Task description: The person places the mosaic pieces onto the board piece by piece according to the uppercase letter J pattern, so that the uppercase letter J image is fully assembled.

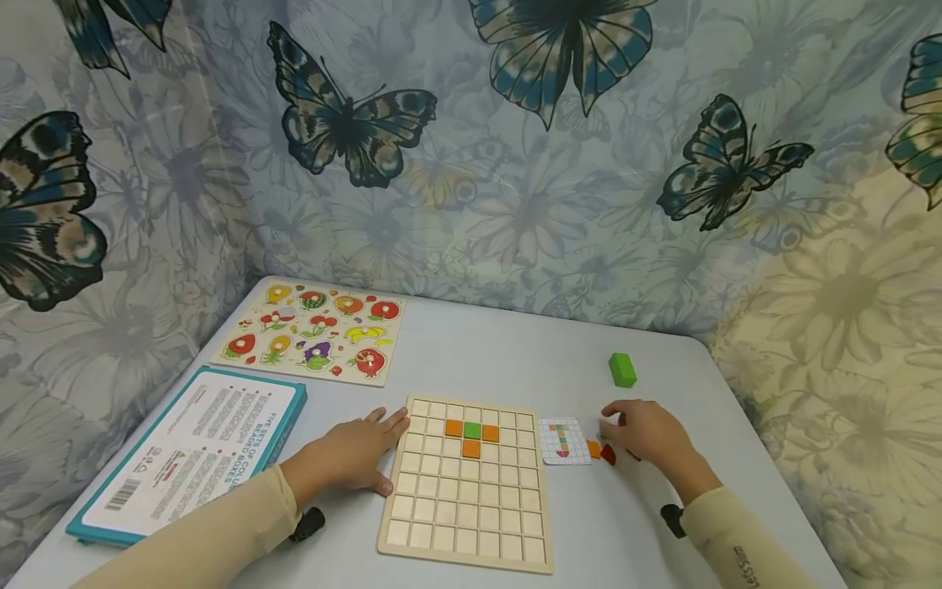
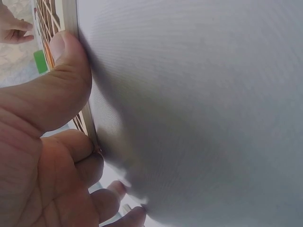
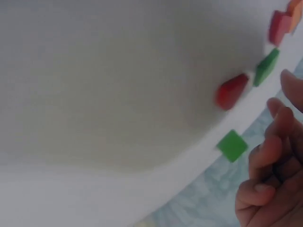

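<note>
A wooden grid board (image 1: 434, 511) lies on the table, bearing an orange tile (image 1: 454, 428), a green tile (image 1: 472, 430) and two more orange tiles. My left hand (image 1: 349, 451) rests at the board's left edge with fingers spread; in the left wrist view its thumb (image 2: 71, 78) lies against the rim. Right of the pattern card (image 1: 574, 455), my right hand (image 1: 651, 429) hovers with loosely bent fingers and nothing between them. Close to it are an orange piece (image 1: 594, 449) and a red piece (image 1: 607, 455). The right wrist view shows another red piece (image 3: 232, 91) and a green piece (image 3: 266, 67).
A green block (image 1: 621, 370) stands beyond my right hand. At the back left lies a fruit puzzle board (image 1: 346, 372), with a teal-edged box (image 1: 184, 450) in front of it. Butterfly-patterned cloth (image 1: 508, 237) hangs behind the table.
</note>
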Demonstrator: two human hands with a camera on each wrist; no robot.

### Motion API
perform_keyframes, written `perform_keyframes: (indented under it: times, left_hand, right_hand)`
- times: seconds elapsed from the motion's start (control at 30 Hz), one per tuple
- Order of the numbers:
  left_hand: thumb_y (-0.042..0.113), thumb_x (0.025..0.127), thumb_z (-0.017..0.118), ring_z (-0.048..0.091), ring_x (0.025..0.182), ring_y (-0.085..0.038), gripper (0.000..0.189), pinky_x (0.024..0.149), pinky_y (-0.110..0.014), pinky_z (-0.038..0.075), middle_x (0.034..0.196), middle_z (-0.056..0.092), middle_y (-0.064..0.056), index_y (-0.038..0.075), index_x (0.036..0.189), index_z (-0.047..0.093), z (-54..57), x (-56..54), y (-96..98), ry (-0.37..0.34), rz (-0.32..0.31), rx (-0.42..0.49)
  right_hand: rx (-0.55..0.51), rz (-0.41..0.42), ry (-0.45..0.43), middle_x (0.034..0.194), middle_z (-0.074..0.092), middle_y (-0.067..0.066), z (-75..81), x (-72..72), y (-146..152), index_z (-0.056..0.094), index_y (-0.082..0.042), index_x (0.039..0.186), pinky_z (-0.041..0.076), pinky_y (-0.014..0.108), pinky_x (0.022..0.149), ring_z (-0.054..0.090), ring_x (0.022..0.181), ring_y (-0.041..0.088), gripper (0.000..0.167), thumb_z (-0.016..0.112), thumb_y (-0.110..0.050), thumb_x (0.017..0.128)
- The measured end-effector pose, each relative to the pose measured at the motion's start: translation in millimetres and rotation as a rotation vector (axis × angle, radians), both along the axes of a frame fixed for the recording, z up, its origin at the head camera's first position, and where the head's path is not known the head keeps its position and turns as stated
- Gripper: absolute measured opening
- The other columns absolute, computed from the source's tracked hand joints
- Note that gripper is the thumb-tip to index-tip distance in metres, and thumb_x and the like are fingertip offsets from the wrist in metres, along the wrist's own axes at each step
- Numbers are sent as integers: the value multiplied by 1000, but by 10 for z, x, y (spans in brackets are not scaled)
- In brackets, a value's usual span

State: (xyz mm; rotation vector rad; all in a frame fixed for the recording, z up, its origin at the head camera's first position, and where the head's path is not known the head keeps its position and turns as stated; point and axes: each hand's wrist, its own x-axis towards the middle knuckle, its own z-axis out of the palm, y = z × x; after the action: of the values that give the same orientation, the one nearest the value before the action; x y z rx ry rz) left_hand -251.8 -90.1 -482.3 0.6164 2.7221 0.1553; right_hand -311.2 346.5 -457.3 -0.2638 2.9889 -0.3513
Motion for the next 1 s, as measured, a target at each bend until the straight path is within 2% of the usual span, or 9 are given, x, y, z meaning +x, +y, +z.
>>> perform_keyframes:
  times: [0.1,0.2,0.4,0.67,0.87,1.0]
  left_hand:
    - [53,71,79,23,144,-34,104,107,-52,34,160,24,-2,10,154,33,30,3,3,-2,1,7]
    - [53,70,80,25,144,-33,104,107,-52,35,160,26,-2,10,153,34,27,19,2,4,5,10]
    - [53,67,81,27,143,-32,104,108,-51,34,159,28,-1,10,152,37,10,44,15,8,6,16]
    - [55,69,79,26,144,-31,104,108,-50,34,159,27,-1,11,153,36,9,16,20,26,-5,-8]
    - [52,69,80,27,143,-33,104,108,-50,34,159,28,-3,10,152,36,44,30,20,24,-8,7]
    - [52,68,81,27,143,-32,104,108,-50,35,159,28,-2,9,152,37,47,35,29,24,-4,2]
  right_hand:
    - [-35,-26,-36,72,57,1,-26,-11,213,70,-4,112,43,32,53,51,59,16,32,74,-24,86]
    - [-78,-37,-67,70,55,1,-86,-6,307,70,-5,109,42,32,53,50,60,17,29,73,-22,86]
    - [-96,-36,-80,65,54,-1,-181,17,337,70,-6,108,42,32,52,50,58,16,25,71,-19,86]
    - [-117,-75,-86,64,56,0,-169,32,335,67,-5,105,42,33,54,51,59,17,27,71,-25,87]
    - [-151,-80,-55,68,56,0,-130,72,103,67,-7,102,42,32,52,51,59,17,33,74,-35,85]
    - [-169,18,-22,68,54,-3,-90,170,-309,69,-13,98,40,31,50,49,56,14,26,75,-34,84]
